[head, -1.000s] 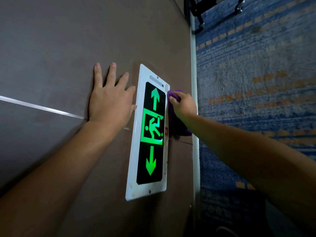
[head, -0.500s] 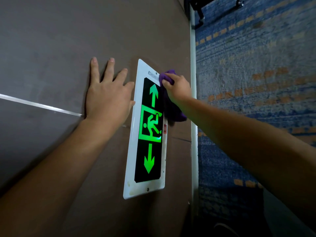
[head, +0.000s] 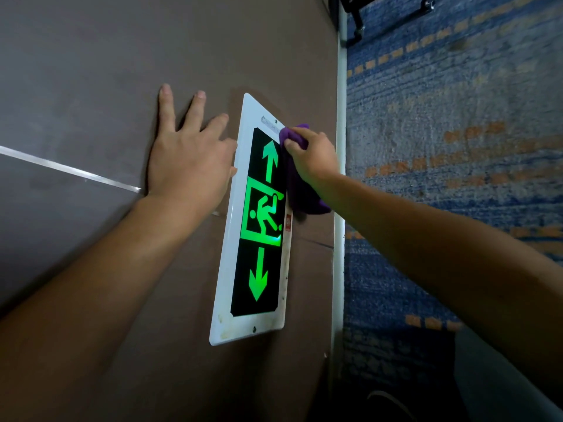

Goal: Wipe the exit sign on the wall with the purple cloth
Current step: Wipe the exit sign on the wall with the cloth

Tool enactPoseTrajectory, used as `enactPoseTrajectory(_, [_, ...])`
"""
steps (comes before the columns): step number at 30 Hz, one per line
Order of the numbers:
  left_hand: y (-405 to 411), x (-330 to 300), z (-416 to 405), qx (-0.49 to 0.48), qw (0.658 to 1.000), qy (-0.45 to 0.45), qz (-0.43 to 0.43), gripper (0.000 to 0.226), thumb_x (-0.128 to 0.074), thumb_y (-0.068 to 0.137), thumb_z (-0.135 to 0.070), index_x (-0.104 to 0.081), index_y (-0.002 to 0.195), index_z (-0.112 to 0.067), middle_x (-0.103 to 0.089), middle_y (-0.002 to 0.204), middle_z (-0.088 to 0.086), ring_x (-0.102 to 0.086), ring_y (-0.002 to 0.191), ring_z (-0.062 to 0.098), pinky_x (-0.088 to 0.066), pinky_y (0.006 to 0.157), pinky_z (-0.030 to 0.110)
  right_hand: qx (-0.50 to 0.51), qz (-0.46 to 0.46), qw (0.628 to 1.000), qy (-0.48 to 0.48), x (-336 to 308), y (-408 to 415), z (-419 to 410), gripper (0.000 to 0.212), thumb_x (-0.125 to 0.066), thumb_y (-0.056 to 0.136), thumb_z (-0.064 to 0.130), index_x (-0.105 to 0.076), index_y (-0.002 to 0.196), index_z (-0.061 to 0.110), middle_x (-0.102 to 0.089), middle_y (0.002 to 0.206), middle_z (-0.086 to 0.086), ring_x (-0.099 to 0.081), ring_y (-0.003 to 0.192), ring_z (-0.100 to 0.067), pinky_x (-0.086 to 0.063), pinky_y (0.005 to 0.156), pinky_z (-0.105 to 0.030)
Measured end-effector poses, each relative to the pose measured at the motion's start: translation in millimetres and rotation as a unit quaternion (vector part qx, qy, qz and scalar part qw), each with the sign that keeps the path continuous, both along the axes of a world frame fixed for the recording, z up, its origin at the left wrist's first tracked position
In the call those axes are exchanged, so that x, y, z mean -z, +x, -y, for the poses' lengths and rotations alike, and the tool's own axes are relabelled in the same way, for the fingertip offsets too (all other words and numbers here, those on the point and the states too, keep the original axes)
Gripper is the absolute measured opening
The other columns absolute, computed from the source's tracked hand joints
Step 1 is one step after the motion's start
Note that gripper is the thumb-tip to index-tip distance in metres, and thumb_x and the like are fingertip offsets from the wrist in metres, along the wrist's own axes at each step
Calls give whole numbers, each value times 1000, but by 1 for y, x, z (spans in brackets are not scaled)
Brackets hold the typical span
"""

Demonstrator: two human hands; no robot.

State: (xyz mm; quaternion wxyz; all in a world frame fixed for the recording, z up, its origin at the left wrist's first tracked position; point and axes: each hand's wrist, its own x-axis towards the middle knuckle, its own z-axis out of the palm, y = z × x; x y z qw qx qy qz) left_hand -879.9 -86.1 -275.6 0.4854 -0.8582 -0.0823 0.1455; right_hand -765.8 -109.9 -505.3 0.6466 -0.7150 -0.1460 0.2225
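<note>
The exit sign [head: 259, 269] is a white-framed black panel with lit green arrows and a running figure, fixed to the brown wall [head: 122, 56]. My right hand [head: 315, 156] grips the purple cloth [head: 300, 190] and presses it against the sign's upper right edge, beside the upper arrow. The cloth hangs down below my palm over the sign's right border. My left hand [head: 189, 156] lies flat on the wall with fingers spread, its edge touching the sign's left frame.
A white baseboard strip [head: 339, 178] runs along the wall's edge right of the sign. Beyond it lies blue carpet with orange dashes [head: 457, 147]. Black furniture legs [head: 356, 22] stand on the carpet at the top. A metal seam [head: 61, 170] crosses the wall.
My right hand has slid the cloth from off the sign's right edge up and onto its top right corner. My left hand has stayed flat on the wall.
</note>
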Motion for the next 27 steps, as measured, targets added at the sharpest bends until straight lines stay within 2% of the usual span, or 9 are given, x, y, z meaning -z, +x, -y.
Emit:
enactPoseTrajectory(3, [-1,0,0,-2,1000,2,-7,44,-48,96,-55,-62,133,-36,-40,159,1,-12,155,35,-3,120,69,-17,-51,999,-7,1,3,2,38,-50,103,41,-57,139,30,-62,112,-2,-64,84,-13,-57,70,-23])
enactPoseTrajectory(6, [0,0,1,-7,1000,6,-11,44,-47,97,-55,-61,134,-36,-38,160,0,-11,155,35,-3,120,69,-33,-97,994,23,6,-9,18,36,-56,102,35,-62,137,26,-65,98,6,-66,84,-13,-61,77,-29])
enactPoseTrajectory(10, [1,-1,2,-10,1000,8,-15,44,-47,97,-55,-61,134,-36,-38,160,0,-11,155,35,-3,120,69,-74,-95,992,40,20,-79,53,39,-64,97,35,-63,136,29,-59,113,-1,-64,90,-17,-60,85,-33])
enactPoseTrajectory(14, [0,-3,3,-12,1000,-5,-23,48,-50,95,-56,-61,135,-32,-38,160,3,-13,155,34,-2,120,68,-64,-86,993,47,25,-135,76,42,-64,96,38,-60,138,33,-52,118,2,-56,99,-15,-53,94,-32])
enactPoseTrajectory(18, [-4,-18,0,-9,996,28,-80,74,-38,89,-74,-44,149,-32,-27,166,4,-7,156,36,-3,120,68,-66,-120,990,46,19,-103,63,40,-63,97,37,-62,136,30,-55,115,-3,-63,92,-22,-60,86,-38])
enactPoseTrajectory(21, [-9,-30,0,-12,994,72,-75,91,-20,82,-86,-30,156,-33,-16,169,6,1,156,38,-2,120,69,-60,-117,990,56,11,-63,46,40,-63,98,35,-62,137,28,-58,108,1,-67,87,-23,-63,78,-35])
enactPoseTrajectory(24, [-10,-34,4,-18,994,91,-65,101,-16,78,-90,-23,159,-29,-11,170,8,3,155,40,-1,121,67,-50,-123,989,71,4,-31,32,37,-62,99,33,-62,136,30,-66,111,3,-68,92,-20,-62,82,-39])
enactPoseTrajectory(27, [-9,-35,3,-15,993,95,-63,103,-14,79,-89,-21,160,-25,-10,170,10,2,155,41,-1,121,67,-43,-100,992,59,5,-25,25,38,-59,101,34,-59,138,33,-64,120,1,-66,95,-16,-61,86,-36])
